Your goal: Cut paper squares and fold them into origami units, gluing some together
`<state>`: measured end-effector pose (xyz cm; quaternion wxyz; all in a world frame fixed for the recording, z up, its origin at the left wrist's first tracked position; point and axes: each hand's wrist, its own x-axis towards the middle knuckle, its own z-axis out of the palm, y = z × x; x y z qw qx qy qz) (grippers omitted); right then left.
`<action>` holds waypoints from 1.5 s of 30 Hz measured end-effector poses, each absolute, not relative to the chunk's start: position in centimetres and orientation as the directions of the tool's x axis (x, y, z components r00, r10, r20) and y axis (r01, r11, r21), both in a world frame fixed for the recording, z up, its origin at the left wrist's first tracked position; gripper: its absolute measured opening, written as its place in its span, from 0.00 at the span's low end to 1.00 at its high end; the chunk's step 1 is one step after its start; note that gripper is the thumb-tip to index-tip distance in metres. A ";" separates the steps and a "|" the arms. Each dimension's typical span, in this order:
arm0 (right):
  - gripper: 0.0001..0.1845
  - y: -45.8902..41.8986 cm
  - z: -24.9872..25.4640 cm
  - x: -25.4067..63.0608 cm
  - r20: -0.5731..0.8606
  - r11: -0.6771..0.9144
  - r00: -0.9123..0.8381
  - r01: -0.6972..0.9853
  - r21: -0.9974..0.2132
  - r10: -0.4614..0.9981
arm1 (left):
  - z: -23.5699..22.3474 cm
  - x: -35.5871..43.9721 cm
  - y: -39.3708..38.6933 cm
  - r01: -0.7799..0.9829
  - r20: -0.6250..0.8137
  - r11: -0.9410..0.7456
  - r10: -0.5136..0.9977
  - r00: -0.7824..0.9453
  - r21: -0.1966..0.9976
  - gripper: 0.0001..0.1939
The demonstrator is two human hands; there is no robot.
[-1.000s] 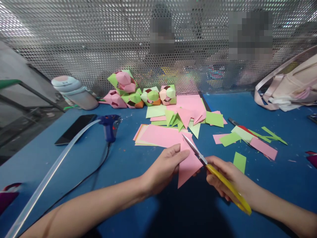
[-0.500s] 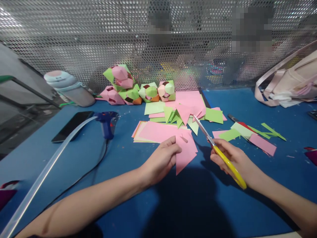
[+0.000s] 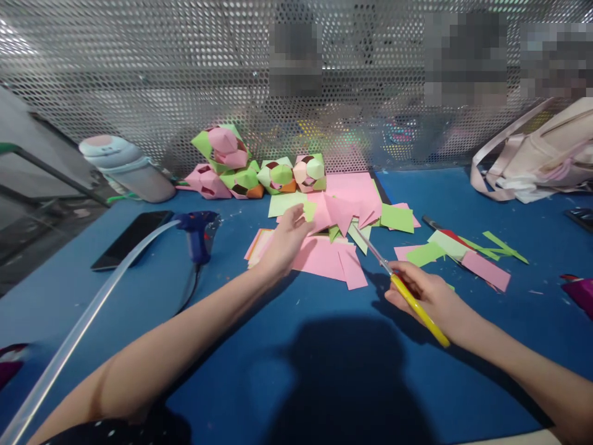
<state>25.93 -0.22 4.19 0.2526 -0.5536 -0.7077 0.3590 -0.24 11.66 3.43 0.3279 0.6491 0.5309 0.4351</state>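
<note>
My left hand (image 3: 286, 240) is over the left end of the paper pile, its fingers apart and nothing gripped. Just beyond its fingertips, a pink paper triangle (image 3: 323, 211) lies among other pink and green cut pieces. My right hand (image 3: 428, 301) grips yellow-handled scissors (image 3: 412, 303), their blades pointing up and left toward the pale green paper triangle (image 3: 360, 238). Below the pile spreads a stack of pink paper sheets (image 3: 319, 259), partly covered by my left wrist. A small pink paper strip (image 3: 353, 269) rests on its right end.
Folded paper balls (image 3: 276, 175) stand along the mesh panel (image 3: 185, 80). Leftward are a blue glue gun (image 3: 198, 238) with a long clear stick, a phone (image 3: 132, 241) and a bottle (image 3: 132, 167). Paper scraps (image 3: 486, 269) lie right; a beige bag (image 3: 546, 148) sits behind.
My left hand has moved up and left to the pile and let go of the pink paper piece. My right hand has shifted slightly left with the scissors.
</note>
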 end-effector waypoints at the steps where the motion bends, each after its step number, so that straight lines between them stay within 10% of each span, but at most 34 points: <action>1: 0.24 -0.1 4.2 25.9 -0.032 0.150 -0.262 0.643 -0.751 0.964 | 3.1 -0.4 11.1 0.452 0.238 -0.246 0.968 0.076 0.858 0.22; 5: 0.27 0.1 4.4 26.0 0.002 0.211 -0.279 0.722 -0.659 0.960 | 2.6 -0.1 7.9 0.630 0.392 -0.561 0.828 0.402 0.537 0.09; 11: 0.26 0.5 4.6 26.7 0.074 0.236 -0.244 0.746 -0.622 0.967 | 1.8 2.9 3.7 0.610 0.203 -0.771 0.637 0.744 0.183 0.19; 21: 0.25 1.4 3.0 27.1 0.097 0.251 -0.248 0.724 -0.642 0.964 | 0.4 6.5 3.4 0.543 0.223 -0.827 0.562 0.797 0.143 0.20; 28: 0.26 1.0 3.0 26.8 0.082 0.472 -0.469 0.839 -0.271 0.880 | 0.5 3.0 3.9 0.548 0.224 -0.829 0.559 0.799 0.112 0.16; 35: 0.20 2.5 3.3 29.5 0.059 0.280 -0.291 0.949 0.143 0.955 | 1.4 0.2 3.6 0.622 0.158 -0.779 0.625 0.765 0.071 0.15; 45: 0.21 3.0 3.2 30.7 0.002 0.187 -0.190 0.968 0.165 0.982 | 2.1 -4.5 7.9 0.813 0.161 -0.562 0.826 0.541 0.152 0.18</action>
